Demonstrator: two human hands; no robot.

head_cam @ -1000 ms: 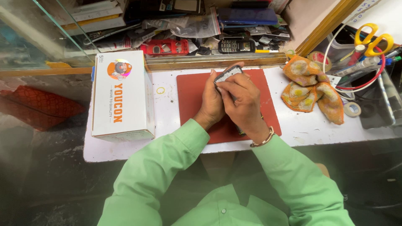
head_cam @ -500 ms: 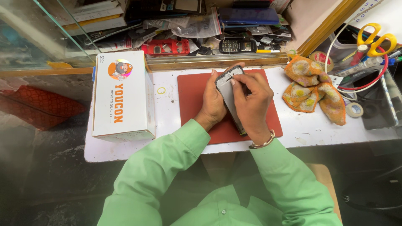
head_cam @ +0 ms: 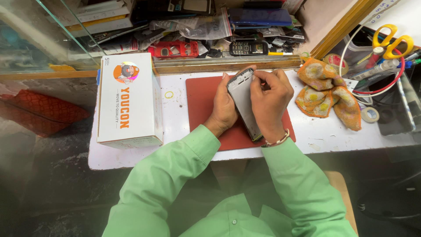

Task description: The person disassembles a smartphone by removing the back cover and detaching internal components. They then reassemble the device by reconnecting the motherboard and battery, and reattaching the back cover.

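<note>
Together, fingers [head_cam: 231, 83] around phone [head_cam: 244, 98]

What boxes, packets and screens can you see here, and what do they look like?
Cardboard box: left on the white table, rectangular, white with orange print and a round cartoon sticker.
Smartphone: held tilted in both hands over the red mat, pale grey face, dark frame.
Keypad phone: on the cluttered shelf behind, black, small screen.
Plastic bag: same shelf, clear, crumpled.

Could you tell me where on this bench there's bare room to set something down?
Bare white table lies between the white box and red mat, and in front of the orange cloth. The shelf behind and right-hand bin are crowded.
</note>
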